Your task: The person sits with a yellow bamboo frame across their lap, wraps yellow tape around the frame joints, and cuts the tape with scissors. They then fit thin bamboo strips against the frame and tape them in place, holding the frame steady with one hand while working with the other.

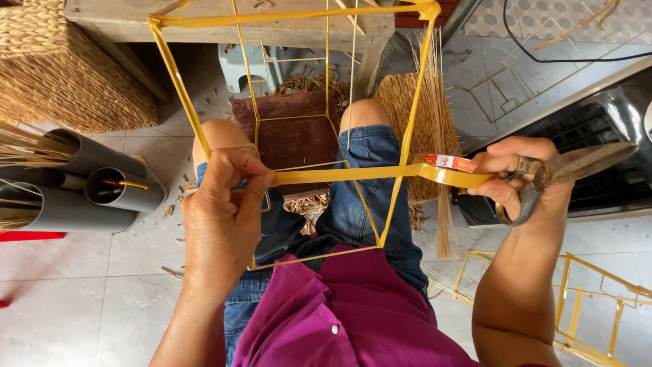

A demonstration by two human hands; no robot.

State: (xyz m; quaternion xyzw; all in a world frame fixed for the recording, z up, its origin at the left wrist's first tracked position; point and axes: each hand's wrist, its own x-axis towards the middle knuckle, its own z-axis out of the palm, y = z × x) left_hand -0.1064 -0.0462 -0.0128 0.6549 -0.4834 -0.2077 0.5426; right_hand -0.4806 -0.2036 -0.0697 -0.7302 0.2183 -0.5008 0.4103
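A box-shaped wire frame (pixel 285 17) wrapped in yellow tape rests on my lap. My left hand (pixel 224 204) grips the frame's near left bar, pinching the end of a yellow tape strip (pixel 339 175). The strip runs right across the frame to a tape roll (pixel 448 170) held in my right hand (pixel 513 173). That same hand also holds a pair of metal scissors (pixel 577 166), blades pointing right.
A woven basket (pixel 54 75) stands at the upper left, with grey tubes (pixel 102 183) holding thin sticks below it. A bundle of reeds (pixel 441 136) leans by my right knee. Another yellow wire frame (pixel 584 299) lies on the tiled floor at lower right.
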